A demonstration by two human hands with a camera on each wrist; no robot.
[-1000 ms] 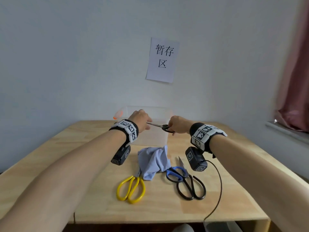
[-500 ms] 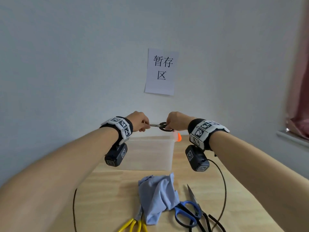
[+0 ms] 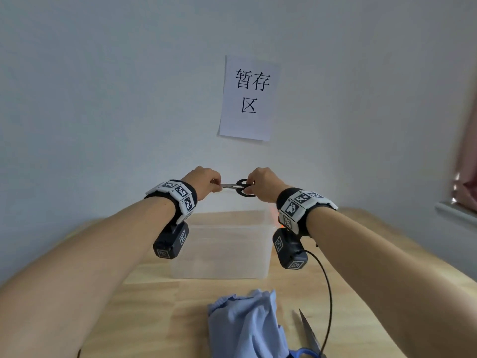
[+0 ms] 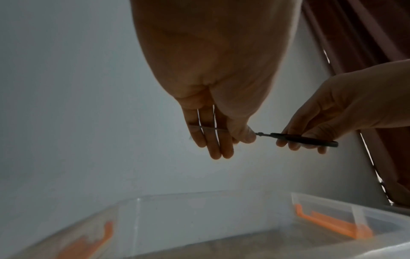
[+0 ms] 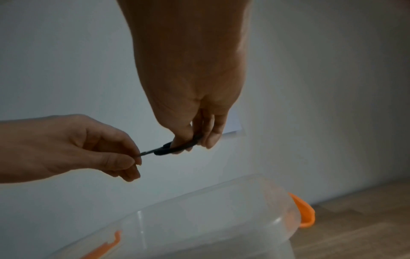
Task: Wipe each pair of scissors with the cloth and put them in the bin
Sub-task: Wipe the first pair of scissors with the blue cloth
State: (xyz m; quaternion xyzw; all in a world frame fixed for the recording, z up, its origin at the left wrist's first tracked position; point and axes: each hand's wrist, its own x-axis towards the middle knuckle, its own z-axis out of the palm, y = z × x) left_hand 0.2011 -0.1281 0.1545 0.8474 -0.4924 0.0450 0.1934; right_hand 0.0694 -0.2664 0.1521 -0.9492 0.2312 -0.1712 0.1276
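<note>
Small black-handled scissors [image 3: 238, 187] [image 4: 297, 138] [image 5: 168, 148] are held level above the clear plastic bin [image 3: 219, 257] [image 4: 199, 224] [image 5: 210, 219]. My left hand [image 3: 206, 180] [image 4: 221, 138] pinches the blades between thumb and fingers. My right hand [image 3: 260, 183] [image 5: 195, 138] grips the black handles. The blue cloth [image 3: 247, 324] lies crumpled on the wooden table [image 3: 160, 319] in front of the bin. Beside it, blue-handled scissors [image 3: 307, 339] lie at the bottom edge of the head view.
The bin has orange latches [image 5: 302, 212] [image 4: 332, 222] on its ends and stands against a grey wall. A paper sign [image 3: 249, 98] hangs on the wall above it. A black cable [image 3: 326, 293] trails from my right wrist over the table. A pink curtain [image 3: 467, 161] hangs at the right.
Both hands have risen a little with the black scissors over the bin. The view has tilted up, so the yellow and black scissors on the table have left the frame.
</note>
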